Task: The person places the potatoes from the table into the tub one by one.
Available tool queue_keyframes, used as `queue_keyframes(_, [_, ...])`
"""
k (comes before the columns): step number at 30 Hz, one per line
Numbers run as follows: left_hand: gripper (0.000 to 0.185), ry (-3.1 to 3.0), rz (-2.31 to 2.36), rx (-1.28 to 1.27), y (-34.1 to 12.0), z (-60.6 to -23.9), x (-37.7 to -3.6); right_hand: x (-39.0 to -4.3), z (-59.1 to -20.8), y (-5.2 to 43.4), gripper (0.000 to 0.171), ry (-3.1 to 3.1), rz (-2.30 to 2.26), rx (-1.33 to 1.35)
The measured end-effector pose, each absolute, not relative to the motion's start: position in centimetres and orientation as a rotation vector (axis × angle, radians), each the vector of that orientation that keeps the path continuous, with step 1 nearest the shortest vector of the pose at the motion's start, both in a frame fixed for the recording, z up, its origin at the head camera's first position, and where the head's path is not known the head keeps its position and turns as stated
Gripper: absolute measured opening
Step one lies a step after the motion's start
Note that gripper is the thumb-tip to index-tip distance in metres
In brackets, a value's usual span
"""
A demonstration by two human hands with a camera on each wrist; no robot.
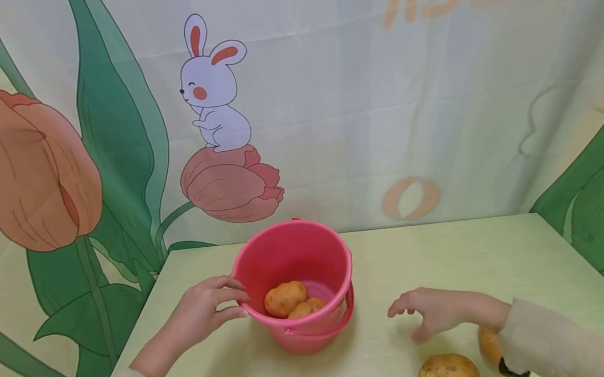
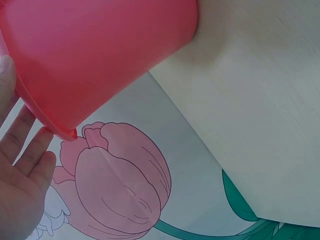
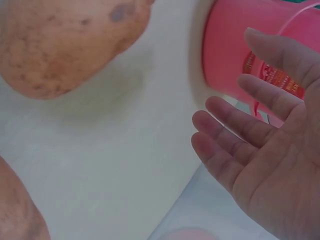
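In the head view, two potatoes (image 1: pixel 292 300) are seen already lying in the pink bucket (image 1: pixel 297 251) at lower centre, steadied at its rim by the left hand (image 1: pixel 206 313), fingers loosely curled against it, while two more potatoes (image 1: pixel 449 371) are left on the table (image 1: pixel 438 249) at lower right, beside the empty, spread right hand (image 1: pixel 434 312). In the left wrist view, the bucket's smooth pink wall (image 2: pixel 100 55) is shown at upper left, touched at the rim by the fingertips (image 2: pixel 42 134). In the right wrist view, a brown, speckled potato (image 3: pixel 65 42) is shown at upper left, with relaxed, parted fingers (image 3: pixel 225 125) held apart from it.

Pink bucket (image 2: pixel 100 55), tilted in frame, upper left, its base over the pale table (image 2: pixel 260 115) near the table's edge. Left hand (image 2: pixel 22 175), lower left: straight fingertips (image 2: pixel 42 135) touching the bucket's rim. Backdrop beyond the table edge: printed pink tulip (image 2: pixel 120 185).
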State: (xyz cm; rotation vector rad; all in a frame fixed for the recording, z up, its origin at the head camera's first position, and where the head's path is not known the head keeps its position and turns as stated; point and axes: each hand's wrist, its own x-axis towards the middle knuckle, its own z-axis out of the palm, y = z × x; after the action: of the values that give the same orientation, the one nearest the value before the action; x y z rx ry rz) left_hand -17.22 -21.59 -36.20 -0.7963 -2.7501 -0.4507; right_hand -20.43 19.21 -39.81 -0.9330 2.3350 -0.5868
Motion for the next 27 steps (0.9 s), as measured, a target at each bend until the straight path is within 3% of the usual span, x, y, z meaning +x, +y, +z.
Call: queue_keyframes(27, [0.024, -2.778, -0.459, -0.792, -21.6, -36.2, -17.3, -19.0, -41.8, 21.9, 0.050, 2.198, -0.692, -0.843])
